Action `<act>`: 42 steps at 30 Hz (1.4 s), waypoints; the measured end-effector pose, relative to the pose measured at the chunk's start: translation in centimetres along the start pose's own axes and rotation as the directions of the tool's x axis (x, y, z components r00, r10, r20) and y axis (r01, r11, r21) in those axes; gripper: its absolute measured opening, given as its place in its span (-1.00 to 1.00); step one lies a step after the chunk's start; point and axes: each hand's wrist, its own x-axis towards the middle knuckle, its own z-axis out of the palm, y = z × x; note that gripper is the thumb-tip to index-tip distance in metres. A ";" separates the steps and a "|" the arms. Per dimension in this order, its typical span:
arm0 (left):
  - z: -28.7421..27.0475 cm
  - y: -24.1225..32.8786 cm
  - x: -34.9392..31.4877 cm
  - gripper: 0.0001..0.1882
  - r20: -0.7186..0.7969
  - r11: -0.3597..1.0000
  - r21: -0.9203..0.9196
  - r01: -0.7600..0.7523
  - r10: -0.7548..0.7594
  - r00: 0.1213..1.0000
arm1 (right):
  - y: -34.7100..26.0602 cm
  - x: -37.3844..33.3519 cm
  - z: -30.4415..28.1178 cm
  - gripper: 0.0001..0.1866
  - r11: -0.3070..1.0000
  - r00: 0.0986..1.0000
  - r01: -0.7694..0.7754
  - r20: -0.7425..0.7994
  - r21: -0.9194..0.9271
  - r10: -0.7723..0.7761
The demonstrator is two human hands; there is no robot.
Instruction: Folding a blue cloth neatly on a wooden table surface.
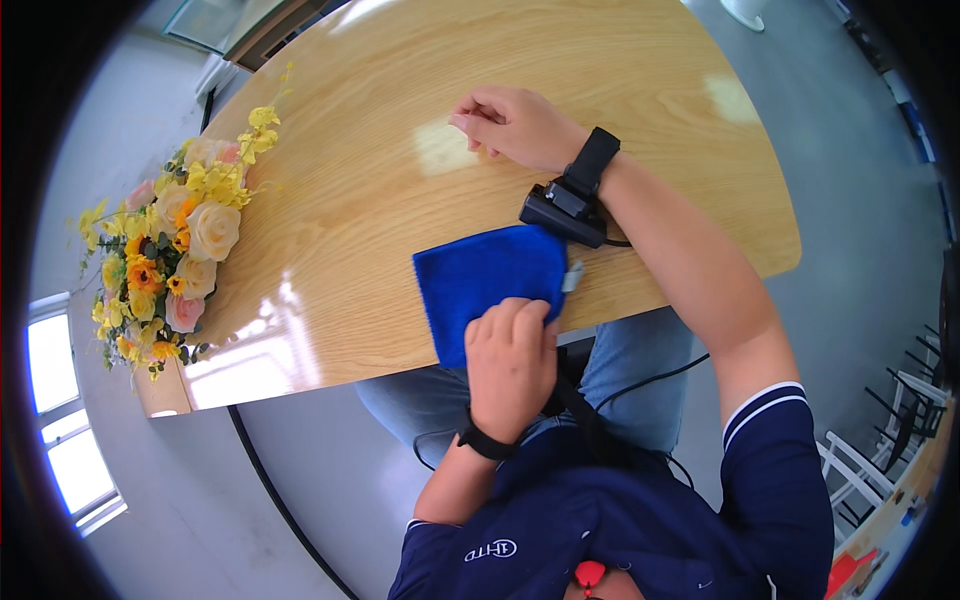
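A folded blue cloth lies flat at the table's near edge, with a small pale tag sticking out on its right side. My left hand rests on the cloth's near part, its fingers curled onto the fabric; the fingertips are partly hidden. Farther out and to the right, my right hand is over the table, apart from the cloth. Its fingers are loosely curled in, and nothing shows between them. A black device is strapped to my right wrist, and a black band circles my left wrist.
The glossy wooden table has a curved far side. At its left end stands an arrangement of yellow, cream and pink flowers. A black cable runs across my lap. White chairs stand off to the lower right.
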 end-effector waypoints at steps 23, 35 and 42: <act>-9.7 -13.7 -6.8 -0.75 -0.391 0.817 0.128 0.563 -0.480 0.786 | -0.1 -0.2 -0.2 -0.77 1.000 1.000 -0.002 -0.022 0.010 0.002; -2.9 -1.8 -2.2 -0.85 0.083 0.990 0.129 0.061 -0.072 0.994 | 0.1 -0.1 -0.2 -0.76 1.000 0.999 0.028 -0.021 0.003 -0.028; 0.6 2.4 -0.4 -0.84 0.175 0.995 0.012 -0.099 0.095 0.980 | -0.1 -0.1 0.1 -0.76 0.999 0.999 0.042 -0.031 0.017 -0.042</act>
